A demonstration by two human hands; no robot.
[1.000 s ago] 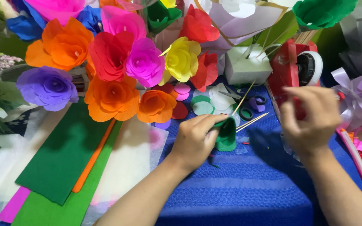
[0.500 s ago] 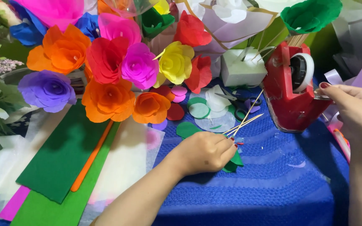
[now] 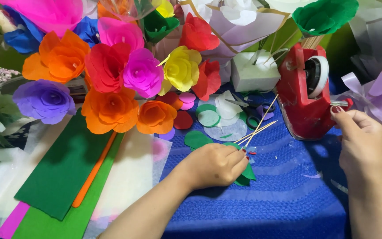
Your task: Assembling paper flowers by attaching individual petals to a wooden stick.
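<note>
**Green paper leaf pinned under our left hand, right hand at the tape dispenser**

Green paper leaf [image 3: 245, 174] lies on the blue knitted cloth [image 3: 279, 208], its tip poking out just under the curled fingers of our left hand [image 3: 213, 166], which pinch it together with thin wooden skewers [image 3: 261, 128] slanting up past the fingertips. Our right hand [image 3: 361, 141] closes thumb and forefinger on the tape end at the red tape dispenser [image 3: 303, 95], just beside its knuckles. Beyond the left fingers lie paper circles [image 3: 208, 117] and scissors [image 3: 253, 116]; paper roses [image 3: 111, 75] crowd the far side, green paper sheets [image 3: 63, 172] well apart leftward.
</note>
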